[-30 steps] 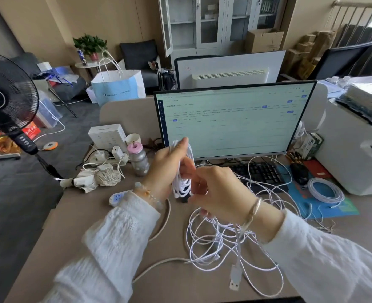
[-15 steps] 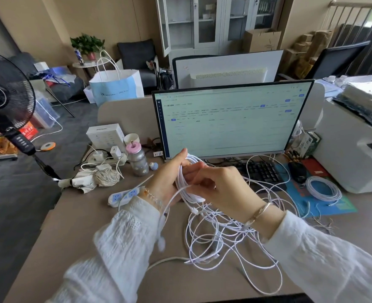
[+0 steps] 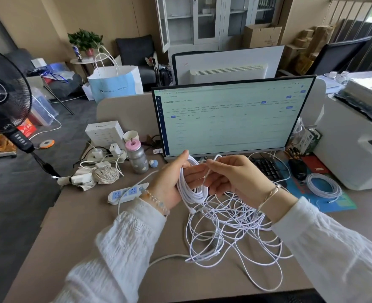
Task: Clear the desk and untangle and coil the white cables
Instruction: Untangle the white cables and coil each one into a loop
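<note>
My left hand (image 3: 172, 182) grips a partly wound coil of white cable (image 3: 191, 191) above the desk, just in front of the monitor. Close beside it, my right hand (image 3: 235, 180) pinches a strand of the same cable near the coil's top. Below both hands a loose tangle of white cable (image 3: 235, 232) spreads over the desk. A finished white coil (image 3: 324, 185) lies on the blue mat at the right.
A monitor (image 3: 231, 117) stands behind the hands, with a keyboard (image 3: 267, 167) and mouse (image 3: 297, 169) to the right. A power strip (image 3: 127, 192), a bottle (image 3: 137, 157), chargers and a wad of cord (image 3: 105, 174) sit left. A white printer (image 3: 355, 149) is far right; a fan (image 3: 3, 95) is far left.
Both hands lowered slightly and the coil in my left hand grew with more loops. The dangling plug end rose off the desk toward the coil. The power strip is uncovered.
</note>
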`<act>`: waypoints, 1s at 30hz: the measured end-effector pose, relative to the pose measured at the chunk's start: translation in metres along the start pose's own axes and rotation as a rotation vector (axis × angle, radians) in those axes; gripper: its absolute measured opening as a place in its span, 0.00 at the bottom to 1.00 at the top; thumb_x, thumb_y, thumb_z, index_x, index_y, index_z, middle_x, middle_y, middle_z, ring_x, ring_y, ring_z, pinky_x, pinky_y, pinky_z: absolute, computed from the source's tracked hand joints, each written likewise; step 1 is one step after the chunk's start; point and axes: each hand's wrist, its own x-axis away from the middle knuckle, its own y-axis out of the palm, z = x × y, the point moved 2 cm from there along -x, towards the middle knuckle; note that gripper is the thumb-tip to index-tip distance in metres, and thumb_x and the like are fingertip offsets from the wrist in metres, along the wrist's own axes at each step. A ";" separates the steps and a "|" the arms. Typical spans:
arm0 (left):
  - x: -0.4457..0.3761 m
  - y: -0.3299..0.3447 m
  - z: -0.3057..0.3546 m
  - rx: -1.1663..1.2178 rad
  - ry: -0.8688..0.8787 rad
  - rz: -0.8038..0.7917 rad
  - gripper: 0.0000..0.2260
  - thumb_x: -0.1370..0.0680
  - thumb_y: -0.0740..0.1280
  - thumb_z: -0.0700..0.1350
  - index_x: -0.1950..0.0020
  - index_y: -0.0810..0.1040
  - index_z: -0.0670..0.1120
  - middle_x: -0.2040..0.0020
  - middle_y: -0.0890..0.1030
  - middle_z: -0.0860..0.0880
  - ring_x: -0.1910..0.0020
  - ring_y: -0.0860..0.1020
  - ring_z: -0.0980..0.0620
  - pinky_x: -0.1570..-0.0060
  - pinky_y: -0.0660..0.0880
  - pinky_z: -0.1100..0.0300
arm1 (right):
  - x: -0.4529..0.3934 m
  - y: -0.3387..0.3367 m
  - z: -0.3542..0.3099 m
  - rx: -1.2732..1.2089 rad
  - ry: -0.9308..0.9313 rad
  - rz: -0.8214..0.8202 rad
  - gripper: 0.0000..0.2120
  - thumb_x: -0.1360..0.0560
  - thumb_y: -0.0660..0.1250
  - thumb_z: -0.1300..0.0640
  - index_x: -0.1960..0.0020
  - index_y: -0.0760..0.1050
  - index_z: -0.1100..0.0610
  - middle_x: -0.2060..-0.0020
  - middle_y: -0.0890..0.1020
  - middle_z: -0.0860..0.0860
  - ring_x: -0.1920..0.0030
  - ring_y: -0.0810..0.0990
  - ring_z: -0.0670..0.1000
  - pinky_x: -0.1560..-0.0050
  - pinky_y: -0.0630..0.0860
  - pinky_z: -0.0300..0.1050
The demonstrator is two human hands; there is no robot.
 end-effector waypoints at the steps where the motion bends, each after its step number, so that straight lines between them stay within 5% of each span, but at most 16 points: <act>1: -0.001 -0.001 0.000 -0.037 0.024 0.021 0.19 0.19 0.63 0.52 0.67 0.71 0.45 0.66 0.83 0.41 0.70 0.83 0.48 0.70 0.80 0.58 | 0.000 -0.001 -0.001 0.032 0.022 -0.046 0.15 0.21 0.64 0.59 0.65 0.82 0.59 0.67 0.82 0.61 0.75 0.77 0.53 0.76 0.74 0.39; 4: -0.003 -0.002 -0.002 -0.109 0.071 0.058 0.17 0.21 0.66 0.52 0.67 0.71 0.45 0.73 0.79 0.46 0.75 0.78 0.50 0.74 0.75 0.61 | 0.001 0.002 -0.004 0.237 0.018 -0.166 0.11 0.23 0.67 0.59 0.62 0.84 0.57 0.67 0.82 0.58 0.73 0.78 0.52 0.73 0.76 0.38; 8: -0.003 0.001 -0.007 -0.149 0.094 -0.008 0.21 0.22 0.66 0.55 0.73 0.75 0.48 0.70 0.78 0.45 0.72 0.77 0.48 0.68 0.74 0.60 | 0.000 0.009 -0.001 0.685 -0.127 -0.170 0.10 0.23 0.68 0.56 0.59 0.82 0.61 0.69 0.84 0.52 0.74 0.81 0.52 0.68 0.80 0.42; 11: -0.001 0.003 -0.009 -0.192 0.109 -0.050 0.18 0.27 0.67 0.60 0.62 0.77 0.44 0.66 0.79 0.44 0.66 0.79 0.47 0.62 0.76 0.57 | 0.002 0.013 0.000 0.866 -0.233 -0.185 0.13 0.22 0.67 0.55 0.61 0.79 0.61 0.73 0.82 0.53 0.77 0.80 0.50 0.73 0.75 0.35; 13: -0.001 0.002 -0.010 -0.245 0.108 -0.051 0.20 0.27 0.66 0.61 0.66 0.76 0.45 0.70 0.76 0.47 0.70 0.76 0.51 0.67 0.73 0.61 | 0.002 0.016 0.002 1.008 -0.327 -0.222 0.12 0.22 0.66 0.54 0.60 0.79 0.60 0.72 0.82 0.53 0.77 0.77 0.46 0.71 0.72 0.32; 17: -0.001 0.002 -0.011 -0.323 0.104 -0.087 0.22 0.26 0.63 0.61 0.72 0.68 0.47 0.76 0.67 0.52 0.77 0.67 0.55 0.76 0.65 0.65 | 0.003 0.023 0.012 1.316 -0.586 -0.162 0.14 0.22 0.59 0.47 0.51 0.79 0.54 0.58 0.82 0.51 0.62 0.79 0.55 0.63 0.75 0.50; 21: -0.002 -0.001 -0.013 -0.274 0.020 -0.168 0.21 0.28 0.64 0.63 0.69 0.69 0.47 0.72 0.66 0.49 0.74 0.66 0.53 0.73 0.64 0.62 | 0.004 0.018 0.015 1.331 -0.639 -0.164 0.23 0.23 0.48 0.40 0.51 0.77 0.53 0.58 0.81 0.49 0.62 0.79 0.56 0.67 0.70 0.46; 26: -0.002 0.002 -0.017 -0.287 -0.028 -0.216 0.23 0.33 0.65 0.67 0.68 0.66 0.48 0.73 0.63 0.50 0.75 0.64 0.53 0.75 0.63 0.62 | 0.001 0.015 0.017 1.346 -0.467 -0.188 0.15 0.19 0.57 0.46 0.52 0.77 0.55 0.62 0.79 0.52 0.67 0.72 0.54 0.63 0.71 0.47; 30: -0.001 0.003 -0.017 -0.273 -0.024 -0.289 0.13 0.30 0.71 0.52 0.60 0.76 0.43 0.66 0.74 0.44 0.68 0.75 0.50 0.67 0.74 0.61 | 0.010 0.015 0.004 1.103 -0.310 -0.304 0.13 0.19 0.60 0.53 0.54 0.77 0.60 0.72 0.75 0.49 0.77 0.75 0.52 0.70 0.74 0.43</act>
